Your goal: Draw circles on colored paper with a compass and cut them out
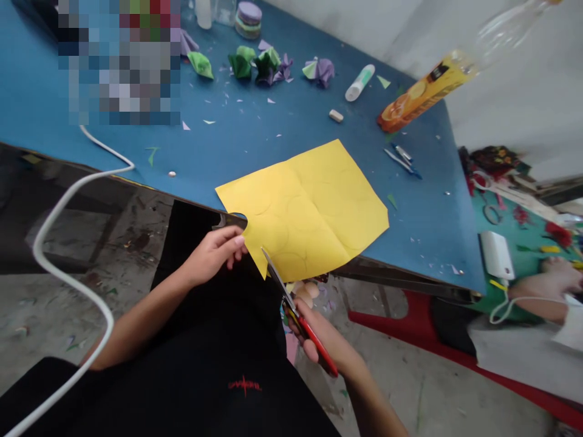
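A sheet of yellow paper (314,206) with faint pencilled curves and a crease lies partly on the blue table, its near part jutting past the edge. A rounded notch is cut from its left side. My left hand (223,246) pinches the sheet by that notch, thumb on top. In my right hand (307,331) is a pair of red-handled scissors (314,343). Their blades reach into the near edge of the paper, close to a pointed corner. Part of the lower blade is hidden under the sheet.
Crumpled green and purple paper pieces (268,64), a glue stick (359,83), an eraser (336,116) and pens (403,161) lie on the blue table (282,127). A drink bottle (428,91) stands behind. A white cable (68,200) crosses the left. Another person's arm (542,288) rests at the right.
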Motion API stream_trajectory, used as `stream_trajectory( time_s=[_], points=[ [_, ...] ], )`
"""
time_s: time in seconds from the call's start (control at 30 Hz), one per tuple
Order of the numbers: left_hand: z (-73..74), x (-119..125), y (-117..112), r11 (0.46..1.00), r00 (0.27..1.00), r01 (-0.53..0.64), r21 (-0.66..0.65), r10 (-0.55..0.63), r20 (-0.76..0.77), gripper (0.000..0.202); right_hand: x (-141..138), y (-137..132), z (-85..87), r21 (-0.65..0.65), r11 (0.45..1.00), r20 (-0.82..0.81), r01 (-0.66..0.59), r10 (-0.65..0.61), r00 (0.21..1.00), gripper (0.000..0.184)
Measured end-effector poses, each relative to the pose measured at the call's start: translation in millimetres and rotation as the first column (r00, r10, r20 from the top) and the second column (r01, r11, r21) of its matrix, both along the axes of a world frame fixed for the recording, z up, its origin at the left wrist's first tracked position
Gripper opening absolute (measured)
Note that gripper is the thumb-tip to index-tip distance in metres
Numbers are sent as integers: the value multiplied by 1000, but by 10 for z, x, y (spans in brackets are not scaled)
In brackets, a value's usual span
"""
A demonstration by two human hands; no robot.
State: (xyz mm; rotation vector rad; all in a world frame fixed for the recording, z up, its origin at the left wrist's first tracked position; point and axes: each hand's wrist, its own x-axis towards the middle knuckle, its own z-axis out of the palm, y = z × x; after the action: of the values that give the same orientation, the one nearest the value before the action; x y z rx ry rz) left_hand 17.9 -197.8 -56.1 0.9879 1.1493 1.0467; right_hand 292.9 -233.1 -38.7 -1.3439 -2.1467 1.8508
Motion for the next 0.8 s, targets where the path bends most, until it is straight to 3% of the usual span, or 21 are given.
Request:
stream_trajectory(
  time_s=[0.17,0.33,0.47,0.67,0.8],
  points=[
    [131,-14,67,990,982,-125,66,133,-134,22,4,8,-71,18,1000,8,-6,6,1000,85],
    [171,21,58,992,978,-104,69,115,-177,25,-36,11,-138,62,998,-52,8,-5,999,91],
    [184,19,45,991,973,-91,97,110,-201,27,-78,19,-173,89,996,-2,-3,3,1000,91],
    [233,-16,56,978,968,-69,196,114,-225,23,-109,-2,-214,151,989,-16,7,-4,1000,93],
    [233,-29,63,977,974,-44,208,88,-208,23,-135,-15,-176,159,987,-15,14,-11,1000,78]
  ],
)
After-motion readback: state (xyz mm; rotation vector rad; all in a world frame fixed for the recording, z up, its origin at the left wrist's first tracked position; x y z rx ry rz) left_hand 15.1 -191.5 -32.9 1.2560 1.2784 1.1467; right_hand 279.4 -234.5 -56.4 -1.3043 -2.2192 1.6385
